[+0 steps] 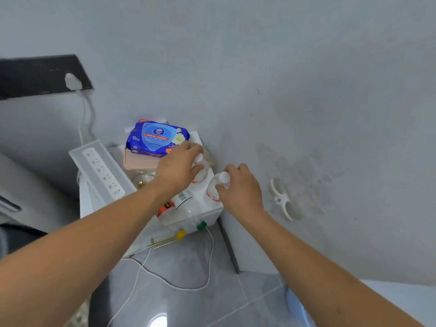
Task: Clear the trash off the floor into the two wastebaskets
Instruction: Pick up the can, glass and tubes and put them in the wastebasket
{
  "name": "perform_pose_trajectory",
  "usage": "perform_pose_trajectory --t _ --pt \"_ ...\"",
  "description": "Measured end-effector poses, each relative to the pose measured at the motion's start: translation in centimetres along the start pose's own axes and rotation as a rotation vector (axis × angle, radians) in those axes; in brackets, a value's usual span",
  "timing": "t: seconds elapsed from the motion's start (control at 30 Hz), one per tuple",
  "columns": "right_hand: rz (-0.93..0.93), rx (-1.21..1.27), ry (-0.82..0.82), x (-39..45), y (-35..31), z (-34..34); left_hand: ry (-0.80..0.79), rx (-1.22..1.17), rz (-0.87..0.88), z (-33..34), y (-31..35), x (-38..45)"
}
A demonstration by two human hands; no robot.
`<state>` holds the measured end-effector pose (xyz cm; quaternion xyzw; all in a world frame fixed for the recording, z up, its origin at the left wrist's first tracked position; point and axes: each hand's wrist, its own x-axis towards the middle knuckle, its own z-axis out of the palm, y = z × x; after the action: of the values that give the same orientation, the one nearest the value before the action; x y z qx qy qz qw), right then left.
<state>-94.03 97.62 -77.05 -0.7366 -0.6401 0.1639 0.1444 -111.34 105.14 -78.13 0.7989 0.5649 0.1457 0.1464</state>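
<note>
left fingers [188, 149] curled round one capped bottle [200, 171], right fingers [232, 169] gripping another bottle's neck [215, 187]

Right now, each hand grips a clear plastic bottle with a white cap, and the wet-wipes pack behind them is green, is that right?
Not quite: the head view shows the wet-wipes pack is blue. The left hand and right hand do each grip a clear white-capped plastic bottle.
</note>
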Motion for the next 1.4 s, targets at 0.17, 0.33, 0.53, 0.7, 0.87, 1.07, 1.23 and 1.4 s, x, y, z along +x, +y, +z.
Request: perform_pose_trajectory --t 0.17,0.33,0.53,0.7,0.87,1.07,1.23,1.4 --pt "-0.041 0.037 0.058 -2.6 -0.1 -3.2 0.066 -0.009 -0.022 -3.5 2.1 -2.4" --pt "0.013 0.067 0.092 -8.7 -0.8 -8.9 0.054 -0.073 0.044 -9.5 6.3 -7.9" --pt "0.084 0.080 0.085 -18.1 -2.0 -14.8 -0.012 -0.093 0.111 -16.2 12.1 -14.3" --pt "0.193 0.078 0.096 -27.6 -0.3 -18.3 -0.165 -0.144 0.230 -17.6 19.1 -20.1" --pt "0.395 0.098 0.119 -34.0 6.5 -19.9 -0.317 -0.207 0.316 -13.3 26.3 -22.6" --pt "0.626 0.151 0.176 -38.0 20.4 -17.6 -0.467 -0.241 0.308 -1.7 34.4 -23.7" --pt "0.757 0.178 0.164 -38.1 34.5 -12.2 -0.510 -0.220 0.302 13.0 39.8 -23.5" --pt "0.765 0.119 0.094 -35.9 48.4 -4.3 -0.527 -0.220 0.282 29.4 42.9 -23.7"
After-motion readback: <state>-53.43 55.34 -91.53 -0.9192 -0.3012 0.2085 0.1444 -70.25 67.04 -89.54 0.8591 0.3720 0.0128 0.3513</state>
